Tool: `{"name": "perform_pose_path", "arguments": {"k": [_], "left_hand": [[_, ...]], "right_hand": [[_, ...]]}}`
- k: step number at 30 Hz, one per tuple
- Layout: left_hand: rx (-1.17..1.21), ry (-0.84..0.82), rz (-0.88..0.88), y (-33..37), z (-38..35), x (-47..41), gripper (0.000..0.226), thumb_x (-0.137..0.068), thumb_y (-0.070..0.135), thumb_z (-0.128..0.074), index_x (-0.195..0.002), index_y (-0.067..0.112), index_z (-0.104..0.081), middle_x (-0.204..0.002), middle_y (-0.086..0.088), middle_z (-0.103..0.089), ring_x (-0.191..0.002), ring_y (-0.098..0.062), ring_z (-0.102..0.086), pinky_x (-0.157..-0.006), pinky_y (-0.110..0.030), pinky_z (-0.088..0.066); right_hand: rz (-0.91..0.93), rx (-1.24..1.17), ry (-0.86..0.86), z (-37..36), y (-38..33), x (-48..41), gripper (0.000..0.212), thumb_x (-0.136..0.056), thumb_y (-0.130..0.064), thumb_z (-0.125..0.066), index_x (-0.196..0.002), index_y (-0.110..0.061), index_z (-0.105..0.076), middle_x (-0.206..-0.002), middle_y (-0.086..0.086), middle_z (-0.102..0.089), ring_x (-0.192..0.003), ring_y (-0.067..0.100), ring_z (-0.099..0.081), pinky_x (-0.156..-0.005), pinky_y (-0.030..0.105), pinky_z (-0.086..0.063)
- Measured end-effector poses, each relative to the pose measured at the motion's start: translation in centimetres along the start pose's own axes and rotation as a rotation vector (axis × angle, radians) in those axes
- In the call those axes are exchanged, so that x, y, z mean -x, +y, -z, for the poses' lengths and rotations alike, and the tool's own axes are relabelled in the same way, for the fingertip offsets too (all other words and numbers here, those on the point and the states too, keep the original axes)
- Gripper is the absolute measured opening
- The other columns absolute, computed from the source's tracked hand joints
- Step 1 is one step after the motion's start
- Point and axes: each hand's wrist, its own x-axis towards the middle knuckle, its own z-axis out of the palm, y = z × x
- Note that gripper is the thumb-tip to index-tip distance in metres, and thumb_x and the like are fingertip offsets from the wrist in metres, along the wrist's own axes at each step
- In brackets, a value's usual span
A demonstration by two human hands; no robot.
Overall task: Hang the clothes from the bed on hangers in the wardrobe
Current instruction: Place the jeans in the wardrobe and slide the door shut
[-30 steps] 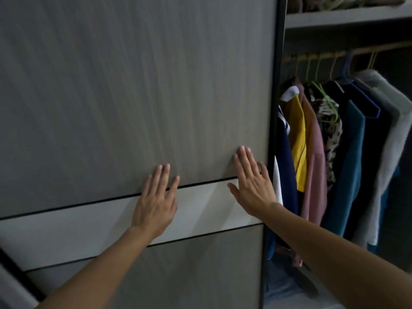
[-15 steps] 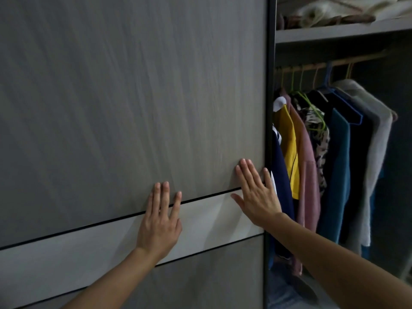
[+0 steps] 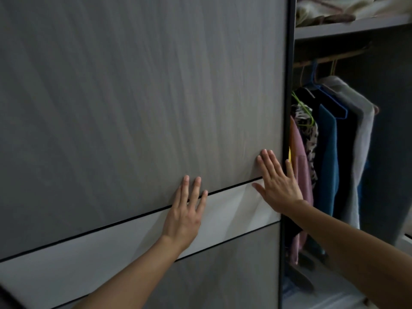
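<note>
Clothes on hangers [image 3: 327, 157] occupy the open section of the wardrobe [image 3: 390, 130], immediately right of the grey wood-grain sliding door [image 3: 133, 97]. Reading outward from the door's dark edge strip [image 3: 287, 85]:

- a pink garment [image 3: 301, 170]
- a black-and-white patterned garment [image 3: 308, 132] beneath a green wire hanger [image 3: 304, 108]
- a teal-blue garment beneath a blue plastic hanger [image 3: 330, 97]
- a pale grey garment [image 3: 363, 152]

All hang from a wooden rail [image 3: 330, 59] right of the door's upper part. Above the rail, a grey shelf [image 3: 347, 30] carries folded pale fabric [image 3: 347, 7].

The left hand [image 3: 182, 219] lies palm-flat on the door across its pale horizontal band [image 3: 234, 210]. Its fingers [image 3: 185, 186] are straight and slightly spread, gripping nothing.

The right hand [image 3: 278, 188] lies palm-flat on the door beside the edge strip. Its fingers [image 3: 265, 161] are straight, with the little finger lying over the strip and the thumb tip on the pale band, and it grips nothing.
</note>
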Motion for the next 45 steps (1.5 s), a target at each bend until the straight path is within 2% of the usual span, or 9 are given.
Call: {"name": "perform_pose_path", "arguments": {"k": [4, 8, 13, 19, 25, 29, 33, 38, 45], "left_hand": [[0.021, -0.008, -0.103, 1.0, 0.9, -2.5, 0.058, -0.083, 0.017, -0.029, -0.137, 0.008, -0.05, -0.153, -0.023, -0.028, -0.14, -0.05, -0.021, -0.111, -0.058, -0.028], [0.004, 0.053, -0.165, 0.3, 1.6, -5.5, 0.055, -0.082, 0.02, -0.044, -0.136, 0.009, -0.05, -0.152, -0.024, -0.029, -0.141, -0.04, -0.026, -0.112, -0.056, -0.02], [0.008, 0.081, -0.232, 2.2, 1.0, -9.3, 0.058, -0.084, 0.023, -0.062, -0.138, 0.009, -0.048, -0.155, -0.022, -0.022, -0.144, -0.037, -0.02, -0.115, -0.054, -0.015], [-0.019, 0.158, -0.265, 7.9, -0.8, -14.8, 0.056, -0.086, 0.011, -0.039, -0.142, 0.009, -0.042, -0.156, -0.023, -0.015, -0.146, -0.037, -0.011, -0.117, -0.054, -0.008], [-0.003, 0.201, -0.295, 13.9, -2.4, -21.3, 0.063, -0.084, 0.019, -0.065, -0.141, 0.01, -0.043, -0.155, -0.024, -0.02, -0.145, -0.036, -0.018, -0.119, -0.052, -0.008], [0.014, 0.244, -0.324, 18.2, -3.1, -25.7, 0.059, -0.083, 0.022, -0.068, -0.138, 0.011, -0.049, -0.154, -0.023, -0.024, -0.144, -0.036, -0.022, -0.119, -0.052, -0.009], [0.043, 0.297, -0.363, 22.3, -3.6, -29.8, 0.049, -0.083, 0.018, -0.066, -0.13, 0.01, -0.056, -0.152, -0.022, -0.029, -0.141, -0.037, -0.027, -0.117, -0.054, -0.015], [0.09, 0.332, -0.405, 26.7, -3.8, -34.1, 0.039, -0.086, 0.013, -0.046, -0.122, 0.008, -0.062, -0.149, -0.023, -0.035, -0.139, -0.039, -0.031, -0.116, -0.055, -0.015], [0.169, 0.325, -0.466, 31.8, -4.3, -39.2, 0.027, -0.078, 0.013, -0.06, -0.102, 0.005, -0.067, -0.142, -0.024, -0.045, -0.137, -0.041, -0.034, -0.115, -0.056, -0.016]], "right_hand": [[-0.098, -0.002, -0.07, -0.1, 2.7, -0.1, 0.078, -0.096, -0.06, -0.019, -0.154, -0.014, 0.005, -0.161, 0.003, 0.019, -0.149, 0.02, 0.015, -0.117, 0.059, -0.01], [-0.194, -0.083, -0.104, -0.2, 5.7, -0.1, 0.078, -0.095, -0.064, -0.012, -0.148, -0.022, 0.026, -0.155, -0.002, 0.035, -0.144, 0.018, 0.029, -0.118, 0.056, -0.005], [-0.274, -0.216, -0.139, -0.7, 10.2, -0.5, 0.086, -0.094, -0.065, -0.027, -0.144, -0.028, 0.032, -0.153, -0.004, 0.039, -0.144, 0.019, 0.027, -0.119, 0.055, -0.011], [-0.311, -0.237, -0.156, -1.2, 17.7, -0.9, 0.087, -0.094, -0.065, -0.029, -0.144, -0.03, 0.033, -0.152, -0.006, 0.04, -0.145, 0.018, 0.026, -0.119, 0.052, -0.014], [-0.331, -0.276, -0.143, -2.7, 26.3, -1.6, 0.088, -0.093, -0.066, -0.031, -0.144, -0.033, 0.033, -0.152, -0.006, 0.039, -0.146, 0.018, 0.023, -0.117, 0.05, -0.014], [-0.395, -0.328, -0.138, -3.3, 31.6, -2.2, 0.087, -0.095, -0.062, -0.035, -0.148, -0.031, 0.026, -0.157, -0.003, 0.031, -0.149, 0.021, 0.009, -0.114, 0.048, -0.027], [-0.478, -0.384, -0.135, -3.2, 36.1, -2.9, 0.087, -0.094, -0.062, -0.038, -0.152, -0.028, 0.018, -0.161, -0.001, 0.018, -0.147, 0.025, -0.021, -0.09, 0.037, -0.048], [-0.541, -0.47, -0.125, -3.9, 40.8, -3.1, 0.078, -0.097, -0.054, -0.041, -0.155, -0.027, 0.002, -0.163, -0.001, 0.002, -0.145, 0.023, -0.026, -0.098, 0.037, -0.042], [-0.725, -0.68, -0.168, -5.6, 46.2, -3.8, 0.072, -0.098, -0.027, -0.051, -0.156, -0.017, -0.009, -0.155, 0.014, -0.031, -0.139, 0.031, -0.036, -0.109, 0.033, -0.031]]}}
